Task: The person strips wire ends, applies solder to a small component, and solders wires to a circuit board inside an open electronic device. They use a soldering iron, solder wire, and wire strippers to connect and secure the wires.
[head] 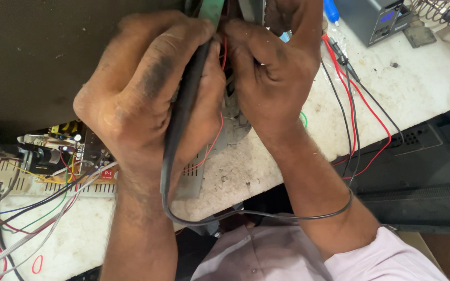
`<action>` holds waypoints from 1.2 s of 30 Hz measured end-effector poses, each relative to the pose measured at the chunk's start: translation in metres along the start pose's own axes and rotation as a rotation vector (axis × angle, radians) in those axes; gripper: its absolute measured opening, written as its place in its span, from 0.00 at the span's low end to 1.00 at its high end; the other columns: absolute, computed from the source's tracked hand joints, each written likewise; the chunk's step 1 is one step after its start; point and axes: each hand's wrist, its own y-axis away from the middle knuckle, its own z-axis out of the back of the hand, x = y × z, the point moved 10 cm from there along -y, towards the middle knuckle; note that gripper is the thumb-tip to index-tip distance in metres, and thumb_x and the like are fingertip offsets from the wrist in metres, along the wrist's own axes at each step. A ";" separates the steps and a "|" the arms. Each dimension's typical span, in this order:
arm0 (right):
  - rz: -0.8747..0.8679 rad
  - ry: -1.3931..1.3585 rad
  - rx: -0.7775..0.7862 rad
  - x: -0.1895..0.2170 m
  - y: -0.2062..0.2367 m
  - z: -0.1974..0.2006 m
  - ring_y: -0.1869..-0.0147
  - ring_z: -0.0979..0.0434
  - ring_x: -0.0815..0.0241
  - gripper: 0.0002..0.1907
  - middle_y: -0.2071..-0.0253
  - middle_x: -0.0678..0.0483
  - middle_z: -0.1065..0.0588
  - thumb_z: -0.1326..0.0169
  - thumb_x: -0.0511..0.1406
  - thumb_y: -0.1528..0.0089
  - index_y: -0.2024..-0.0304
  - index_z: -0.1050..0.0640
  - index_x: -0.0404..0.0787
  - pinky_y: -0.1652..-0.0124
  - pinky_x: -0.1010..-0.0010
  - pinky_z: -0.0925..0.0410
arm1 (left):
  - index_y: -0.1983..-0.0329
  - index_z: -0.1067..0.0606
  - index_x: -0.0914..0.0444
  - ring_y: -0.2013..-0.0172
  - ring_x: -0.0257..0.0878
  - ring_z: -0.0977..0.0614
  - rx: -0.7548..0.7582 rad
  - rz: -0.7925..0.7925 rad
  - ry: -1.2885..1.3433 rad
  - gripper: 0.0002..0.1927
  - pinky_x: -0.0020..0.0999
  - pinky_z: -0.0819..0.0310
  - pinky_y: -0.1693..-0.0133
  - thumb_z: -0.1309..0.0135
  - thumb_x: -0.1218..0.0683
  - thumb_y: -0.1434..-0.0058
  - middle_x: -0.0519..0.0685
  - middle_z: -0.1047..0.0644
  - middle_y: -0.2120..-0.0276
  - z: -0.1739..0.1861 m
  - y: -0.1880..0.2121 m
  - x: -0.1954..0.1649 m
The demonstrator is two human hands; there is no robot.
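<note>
Your left hand (147,99) is closed in a fist around a black, pen-shaped tool (183,109), whose black cable (246,214) runs down from your palm, loops below your wrist and passes under your right forearm. Your right hand (272,73) sits just beside the left, knuckles almost touching, its fingers curled in and pinched on something small at the tool's tip; what it pinches is hidden by your fingers, so you cannot tell what it is. A thin red wire (220,130) comes out between your two hands and hangs down over the metal part beneath them.

Both hands work at the edge of a large dark panel (37,57) that covers the upper left of the view. Below it, on the worn white counter (423,83), lies an open circuit board (58,156) with yellow and black components, and a tangle of red, green, grey and white wires (22,218) spreads from it towards the lower left. To the right of your right hand, red and black probe leads (355,104) trail across the counter. A grey bench unit with a blue display (376,18) stands at the top right, next to a coiled metal iron stand (438,10).
</note>
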 end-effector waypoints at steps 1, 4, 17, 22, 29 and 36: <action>0.000 -0.017 0.003 -0.001 0.000 -0.001 0.45 0.26 0.53 0.10 0.49 0.46 0.32 0.36 0.23 0.38 0.55 0.17 0.37 0.48 0.67 0.30 | 0.48 0.22 0.64 0.54 0.36 0.14 0.008 0.005 -0.005 0.11 0.24 0.17 0.53 0.38 0.66 0.32 0.49 0.20 0.54 0.000 0.000 0.000; -0.004 -0.021 0.012 -0.002 0.001 -0.002 0.44 0.26 0.53 0.10 0.48 0.46 0.33 0.35 0.23 0.38 0.55 0.17 0.36 0.47 0.66 0.29 | 0.48 0.22 0.64 0.54 0.36 0.14 0.006 0.002 0.005 0.11 0.25 0.17 0.53 0.37 0.66 0.32 0.49 0.21 0.54 -0.001 0.000 0.002; 0.003 0.014 0.010 0.001 0.001 -0.002 0.44 0.25 0.52 0.13 0.47 0.47 0.33 0.34 0.23 0.35 0.50 0.19 0.38 0.46 0.66 0.30 | 0.48 0.22 0.64 0.55 0.37 0.14 -0.013 -0.005 -0.003 0.11 0.25 0.17 0.54 0.37 0.66 0.32 0.49 0.21 0.54 0.000 0.001 -0.001; 0.043 0.056 0.104 0.023 -0.007 0.004 0.43 0.28 0.44 0.24 0.44 0.43 0.34 0.35 0.25 0.42 0.44 0.23 0.39 0.49 0.61 0.32 | 0.46 0.23 0.64 0.54 0.38 0.16 -0.019 0.048 -0.063 0.12 0.26 0.17 0.52 0.39 0.65 0.32 0.51 0.21 0.53 0.019 0.011 -0.019; -0.506 -0.149 0.277 0.015 0.030 0.023 0.54 0.22 0.62 0.27 0.50 0.46 0.27 0.41 0.31 0.36 0.34 0.27 0.39 0.52 0.72 0.27 | 0.42 0.27 0.65 0.51 0.38 0.15 0.049 0.230 -0.126 0.15 0.24 0.16 0.50 0.34 0.66 0.26 0.55 0.22 0.50 0.056 0.024 -0.067; -0.506 -0.592 0.346 0.041 0.037 -0.012 0.47 0.26 0.69 0.28 0.27 0.46 0.33 0.49 0.27 0.25 0.24 0.40 0.32 0.48 0.79 0.29 | 0.52 0.27 0.69 0.56 0.45 0.14 0.059 0.312 -0.127 0.19 0.34 0.15 0.54 0.31 0.66 0.42 0.61 0.22 0.57 0.074 0.027 -0.085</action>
